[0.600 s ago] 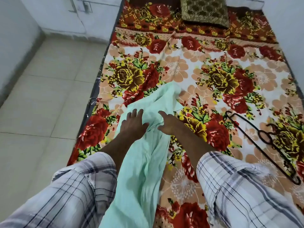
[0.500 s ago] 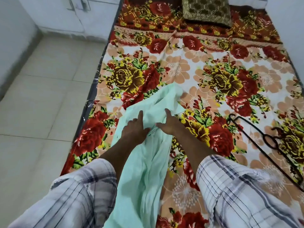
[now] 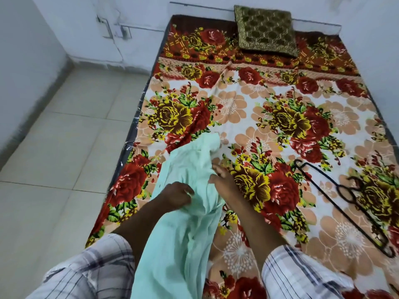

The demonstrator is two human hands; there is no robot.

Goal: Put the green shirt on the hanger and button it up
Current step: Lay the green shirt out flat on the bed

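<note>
1. Head view: the shirt (image 3: 183, 223), pale green and bunched into a long strip, lies on the left half of the bed. It runs from between the person's forearms up to a crumpled end on the blanket (image 3: 248, 108).
2. The left hand (image 3: 176, 198) rests on the middle of the shirt. Its fingers are curled and grip a fold of the cloth.
3. The right hand (image 3: 224, 184) is just beside it, at the shirt's right edge. Its thumb and fingers are closed on the fabric there, pinching it. The two hands are near each other but apart.
4. Both arms come out of plaid sleeves (image 3: 302, 275) at the bottom of the view.
5. The hanger (image 3: 333, 202), dark and thin, lies flat on the blanket to the right, well apart from the shirt and both hands. Its hook is turned towards the right edge.
6. A brown patterned cushion (image 3: 265, 29) sits at the far end of the bed against the wall.
7. A tiled floor (image 3: 64, 158) runs along the left side of the bed.
</note>
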